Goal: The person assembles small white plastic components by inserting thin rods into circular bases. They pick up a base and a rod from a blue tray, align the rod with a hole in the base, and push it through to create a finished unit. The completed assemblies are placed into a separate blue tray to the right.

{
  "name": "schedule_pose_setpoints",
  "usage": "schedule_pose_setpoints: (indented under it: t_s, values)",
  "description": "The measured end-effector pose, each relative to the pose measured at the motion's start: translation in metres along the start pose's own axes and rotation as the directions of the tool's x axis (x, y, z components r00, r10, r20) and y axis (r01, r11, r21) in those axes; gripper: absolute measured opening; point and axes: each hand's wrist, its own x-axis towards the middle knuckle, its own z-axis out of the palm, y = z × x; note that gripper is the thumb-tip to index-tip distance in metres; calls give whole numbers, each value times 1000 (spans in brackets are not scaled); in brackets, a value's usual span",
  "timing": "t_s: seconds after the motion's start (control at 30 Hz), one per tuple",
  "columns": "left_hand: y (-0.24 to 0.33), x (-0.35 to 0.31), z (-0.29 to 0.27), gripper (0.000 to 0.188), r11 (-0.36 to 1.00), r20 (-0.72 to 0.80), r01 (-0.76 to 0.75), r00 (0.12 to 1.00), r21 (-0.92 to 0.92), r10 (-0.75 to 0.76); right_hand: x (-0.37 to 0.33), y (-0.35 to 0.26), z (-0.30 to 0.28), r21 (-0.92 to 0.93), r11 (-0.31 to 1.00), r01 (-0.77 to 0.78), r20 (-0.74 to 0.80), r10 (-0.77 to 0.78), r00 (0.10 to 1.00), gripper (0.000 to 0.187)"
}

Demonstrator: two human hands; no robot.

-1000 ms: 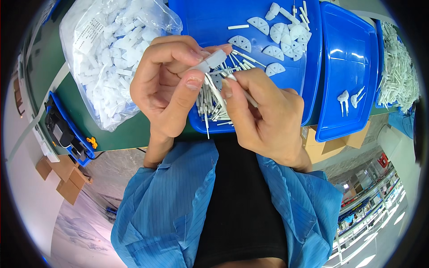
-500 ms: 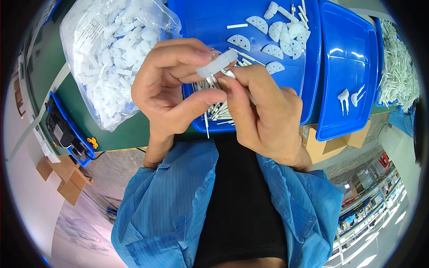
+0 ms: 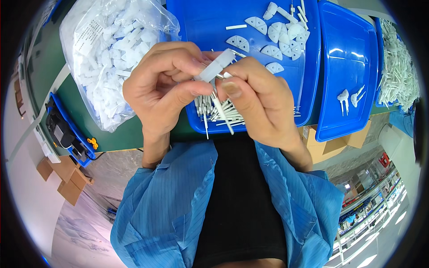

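My left hand (image 3: 161, 85) pinches a translucent white half-round plastic piece (image 3: 216, 67) between thumb and fingers, held edge-on above the near part of a blue tray. From beneath this piece a white rod with a metal end (image 3: 222, 111) slants down toward me. My right hand (image 3: 263, 100) is closed, thumb against forefinger, on another white rod (image 3: 227, 75). Its metal tip meets the underside of the plastic piece; how far it enters is hidden by the fingers. Below the hands, many similar rods (image 3: 230, 114) are heaped in the tray.
The large blue tray (image 3: 310, 89) also bears loose half-round pieces (image 3: 257, 24). A plastic bag of white pieces (image 3: 116, 58) lies to its left. A smaller blue tray (image 3: 330, 127) at right holds two assembled pieces (image 3: 343, 99), beside a bin of rods (image 3: 395, 67). Cardboard boxes (image 3: 330, 149) stand below.
Both hands have shifted slightly left. The plastic piece has tilted more steeply, and a rod hanging beneath it now shows between the hands.
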Motion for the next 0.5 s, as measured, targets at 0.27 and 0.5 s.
schedule_pose_setpoints:
  t_s: [0.27, 0.5]
  values:
    - [7, 9, -2, 30, 904, 162, -243, 967, 353, 198, -3, -16, -2, -546, 824, 153, 55, -147, 988, 18]
    - [-1, 5, -6, 37, 901, 292, -313, 929, 300, 225, 2, 2, -29, -288, 927, 240, 219, -180, 959, 21]
